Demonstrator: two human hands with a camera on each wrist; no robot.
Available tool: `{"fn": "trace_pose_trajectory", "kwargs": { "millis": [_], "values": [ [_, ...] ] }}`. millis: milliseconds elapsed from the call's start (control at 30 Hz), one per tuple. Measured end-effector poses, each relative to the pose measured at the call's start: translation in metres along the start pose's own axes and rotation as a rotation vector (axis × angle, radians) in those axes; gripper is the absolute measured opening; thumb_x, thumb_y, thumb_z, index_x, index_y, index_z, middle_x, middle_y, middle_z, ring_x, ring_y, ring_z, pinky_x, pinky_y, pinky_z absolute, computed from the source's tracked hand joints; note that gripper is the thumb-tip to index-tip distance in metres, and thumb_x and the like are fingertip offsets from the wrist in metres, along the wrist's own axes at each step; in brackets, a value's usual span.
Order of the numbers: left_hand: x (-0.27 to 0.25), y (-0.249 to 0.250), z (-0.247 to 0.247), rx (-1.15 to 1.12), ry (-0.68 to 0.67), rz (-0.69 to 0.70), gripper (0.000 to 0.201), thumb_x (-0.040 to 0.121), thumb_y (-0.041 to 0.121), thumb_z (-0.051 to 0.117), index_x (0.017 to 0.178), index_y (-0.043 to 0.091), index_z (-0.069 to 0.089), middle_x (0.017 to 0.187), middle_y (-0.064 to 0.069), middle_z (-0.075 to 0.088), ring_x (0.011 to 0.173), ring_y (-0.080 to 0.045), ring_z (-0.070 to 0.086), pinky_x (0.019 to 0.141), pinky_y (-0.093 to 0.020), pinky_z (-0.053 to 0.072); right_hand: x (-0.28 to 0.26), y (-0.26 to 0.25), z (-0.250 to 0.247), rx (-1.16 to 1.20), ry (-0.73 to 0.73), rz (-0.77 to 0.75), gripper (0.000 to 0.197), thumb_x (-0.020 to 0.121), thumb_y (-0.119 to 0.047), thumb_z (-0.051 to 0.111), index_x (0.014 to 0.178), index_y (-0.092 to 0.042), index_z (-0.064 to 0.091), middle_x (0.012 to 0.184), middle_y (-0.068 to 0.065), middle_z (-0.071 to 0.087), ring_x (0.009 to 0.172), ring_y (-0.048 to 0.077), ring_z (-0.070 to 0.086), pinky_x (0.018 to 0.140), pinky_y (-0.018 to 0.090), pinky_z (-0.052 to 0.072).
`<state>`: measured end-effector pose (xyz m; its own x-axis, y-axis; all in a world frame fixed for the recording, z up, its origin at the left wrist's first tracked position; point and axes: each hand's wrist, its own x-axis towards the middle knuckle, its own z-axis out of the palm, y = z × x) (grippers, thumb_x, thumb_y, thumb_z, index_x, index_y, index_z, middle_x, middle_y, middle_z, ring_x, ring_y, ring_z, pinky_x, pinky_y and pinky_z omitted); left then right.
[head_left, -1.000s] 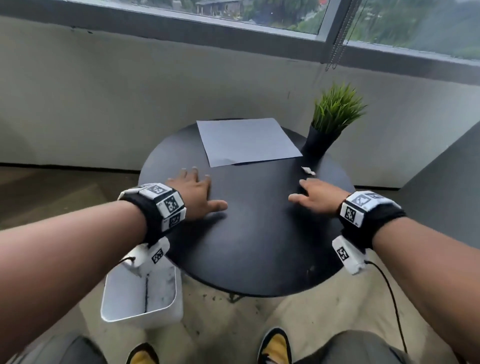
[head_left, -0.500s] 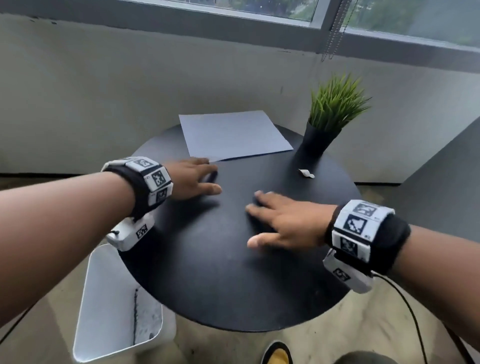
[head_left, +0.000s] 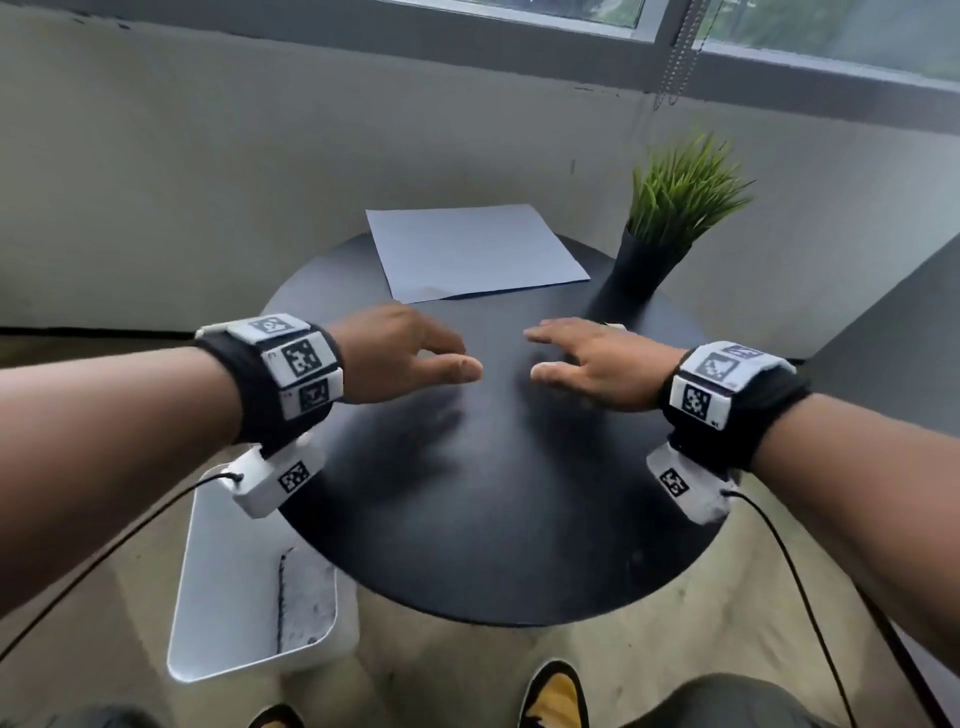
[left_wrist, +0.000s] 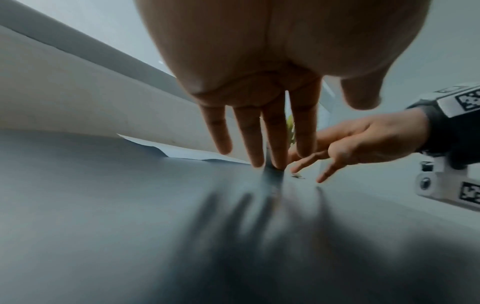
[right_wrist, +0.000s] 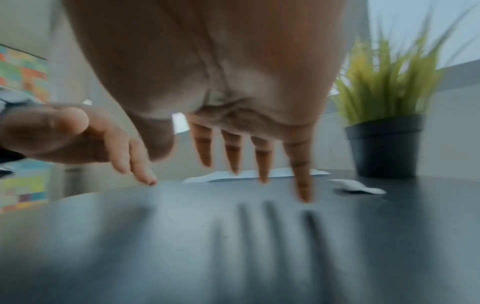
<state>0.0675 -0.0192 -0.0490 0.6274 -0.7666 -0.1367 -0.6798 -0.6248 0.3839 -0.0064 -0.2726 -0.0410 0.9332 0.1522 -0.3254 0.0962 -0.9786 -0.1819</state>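
Note:
Both hands hover palm down just above a round black table (head_left: 467, 519), thumbs pointing at each other. My left hand (head_left: 410, 348) has its fingers straight and holds nothing; in the left wrist view its fingertips (left_wrist: 278, 162) reach down toward the tabletop. My right hand (head_left: 587, 353) is also spread and empty, its fingers (right_wrist: 301, 185) hanging close to the surface. A sheet of pale paper (head_left: 472, 252) lies flat at the far side of the table, beyond both hands. A small white scrap (right_wrist: 355, 186) lies just right of the right hand.
A green plant in a black pot (head_left: 649, 260) stands at the table's far right. A white bin (head_left: 254, 587) sits on the floor left of the table. A wall and window run behind. My yellow-and-black shoes (head_left: 556, 696) show below.
Both hands have lifted off the tabletop and come toward each other over the middle. The right hand swept left and then back a little to the right. The view has shifted.

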Motion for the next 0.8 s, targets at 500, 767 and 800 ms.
{"fn": "trace_pose_trajectory", "kwargs": {
  "millis": [500, 767, 800],
  "values": [
    [-0.048, 0.034, 0.028, 0.263, -0.274, -0.157, 0.143, 0.034, 0.104, -0.01, 0.158, 0.036, 0.013, 0.167, 0.0, -0.002, 0.154, -0.019, -0.001, 0.123, -0.047, 0.008, -0.095, -0.023, 0.075, -0.023, -0.044, 0.322, 0.098, 0.081, -0.081, 0.032, 0.154, -0.018, 0.014, 0.163, 0.007, 0.0, 0.149, 0.032, 0.001, 0.117, 0.053, 0.013],
    [-0.065, 0.05, 0.024, 0.024, -0.19, -0.003, 0.071, 0.082, 0.081, 0.041, 0.135, 0.037, 0.057, 0.148, 0.008, 0.05, 0.135, -0.015, 0.046, 0.113, -0.031, 0.033, -0.086, -0.009, 0.05, 0.262, 0.217, 0.152, 0.065, 0.092, -0.054, 0.053, 0.145, -0.019, 0.042, 0.156, 0.006, 0.033, 0.145, 0.017, 0.026, 0.121, 0.035, 0.018],
    [-0.065, 0.041, 0.026, 0.1, -0.144, -0.123, 0.074, 0.085, 0.076, 0.045, 0.147, 0.035, 0.044, 0.16, 0.002, 0.031, 0.146, -0.019, 0.031, 0.118, -0.035, 0.027, -0.079, -0.001, 0.053, 0.153, 0.154, 0.342, 0.075, 0.087, -0.066, 0.045, 0.146, -0.02, 0.038, 0.158, 0.008, 0.026, 0.146, 0.026, 0.022, 0.12, 0.043, 0.019]
  ]
}}
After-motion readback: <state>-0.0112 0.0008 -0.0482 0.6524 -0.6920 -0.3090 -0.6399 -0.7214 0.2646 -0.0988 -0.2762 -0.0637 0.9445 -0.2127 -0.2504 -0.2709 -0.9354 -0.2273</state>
